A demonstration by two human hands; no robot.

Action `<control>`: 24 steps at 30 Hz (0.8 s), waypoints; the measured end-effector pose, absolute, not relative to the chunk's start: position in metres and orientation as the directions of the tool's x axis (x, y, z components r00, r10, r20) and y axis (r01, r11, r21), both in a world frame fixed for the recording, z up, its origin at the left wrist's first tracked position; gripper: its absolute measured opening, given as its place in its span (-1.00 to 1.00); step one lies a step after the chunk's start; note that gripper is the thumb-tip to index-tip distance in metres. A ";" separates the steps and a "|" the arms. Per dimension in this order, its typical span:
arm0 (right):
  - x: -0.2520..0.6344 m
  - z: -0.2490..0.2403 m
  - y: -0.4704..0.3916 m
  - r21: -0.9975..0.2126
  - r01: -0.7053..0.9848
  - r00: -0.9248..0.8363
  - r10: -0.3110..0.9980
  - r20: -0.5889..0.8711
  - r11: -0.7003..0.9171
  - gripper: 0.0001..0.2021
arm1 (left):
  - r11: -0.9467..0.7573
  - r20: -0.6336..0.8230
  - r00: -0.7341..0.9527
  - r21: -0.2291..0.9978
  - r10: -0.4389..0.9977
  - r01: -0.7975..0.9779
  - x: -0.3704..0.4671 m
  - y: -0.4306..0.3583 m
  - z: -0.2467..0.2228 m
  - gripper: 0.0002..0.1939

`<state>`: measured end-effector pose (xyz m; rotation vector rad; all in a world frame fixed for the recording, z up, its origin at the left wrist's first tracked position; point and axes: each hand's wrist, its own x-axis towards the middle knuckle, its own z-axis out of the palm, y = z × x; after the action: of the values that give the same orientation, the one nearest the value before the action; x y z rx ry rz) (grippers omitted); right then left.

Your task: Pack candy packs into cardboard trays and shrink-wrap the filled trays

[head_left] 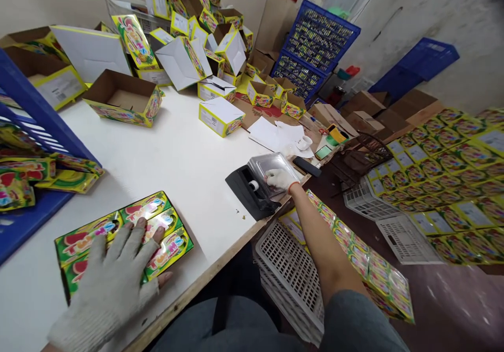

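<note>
Where your left hand (112, 278) lies, item one: a rectangular block of glossy green-and-yellow printed packs (173, 244), flat on the white-topped table (189, 168), close to its near edge. Grip, left: off-white knitted glove, bare fingertips, fingers spread wide across the top face, closed round nothing. Grip, right: the gloved right hand (280, 179) is over and partly within a clear plastic container (285, 160), fingers bent; how far they close, and whether you have hold of anything, you cannot tell from this view.

Handling, as judged: block light to moderate in weight, fairly stiff as a whole, printed faces likely slick, corners liable to crush, seams liable to part if only one pack is pinched. Best hold: palm flat on top to steady; for a lift, opposite long sides low down, pressure even. Container: thin, light, bendable, apt to slide or crack if squeezed; take it by the rim.

Adjoining your right hand: a black tape dispenser (244, 192) with a white roll, likely heavy-based, best held by its body, clear of the cutting end. Beyond the left hand: a blue plastic crate (35, 94) of similar printed packs, and an open brown-lined carton (122, 97). Further back: a white-topped, yellow-edged box (220, 115), light by its look, easily dented at the edges
</note>
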<state>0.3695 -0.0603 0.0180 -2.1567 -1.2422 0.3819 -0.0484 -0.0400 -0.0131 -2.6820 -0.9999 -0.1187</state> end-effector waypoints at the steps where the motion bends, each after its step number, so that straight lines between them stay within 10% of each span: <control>1: 0.370 0.015 -0.056 -0.614 0.696 0.517 0.854 0.066 -0.374 -0.63 | -0.721 0.168 0.760 -0.242 0.628 0.649 -0.049 -0.040 -0.013 -0.42; 9: 0.373 0.014 -0.063 -0.443 0.830 0.488 0.826 0.283 -0.339 -0.92 | -0.741 0.178 0.734 -0.041 0.655 0.670 -0.051 -0.039 -0.018 -0.48; 13: 0.336 0.038 -0.064 -0.661 0.747 0.457 0.666 0.590 0.073 -0.87 | -0.741 0.242 0.702 0.174 0.670 0.648 -0.062 -0.043 -0.023 -0.41; 15: 0.301 0.037 -0.054 -0.870 0.435 0.479 0.759 0.442 0.232 -0.78 | -0.696 0.328 0.615 0.315 0.718 0.645 -0.074 -0.051 -0.013 -0.38; 18: 0.236 0.014 -0.038 -1.000 -0.015 0.236 0.972 0.000 0.004 -0.69 | -0.625 0.500 0.399 0.450 0.768 0.638 -0.090 -0.066 0.021 -0.36; 24: 0.161 -0.050 -0.031 -0.883 -0.172 -0.116 0.899 -0.422 -0.436 -0.60 | -0.669 0.436 0.520 0.337 0.734 0.662 -0.068 -0.051 0.059 -0.52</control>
<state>0.1605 -0.0308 -0.0497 -1.3330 -0.8690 1.6738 -0.0678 -0.0509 0.0588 -2.8492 -1.3160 -0.9200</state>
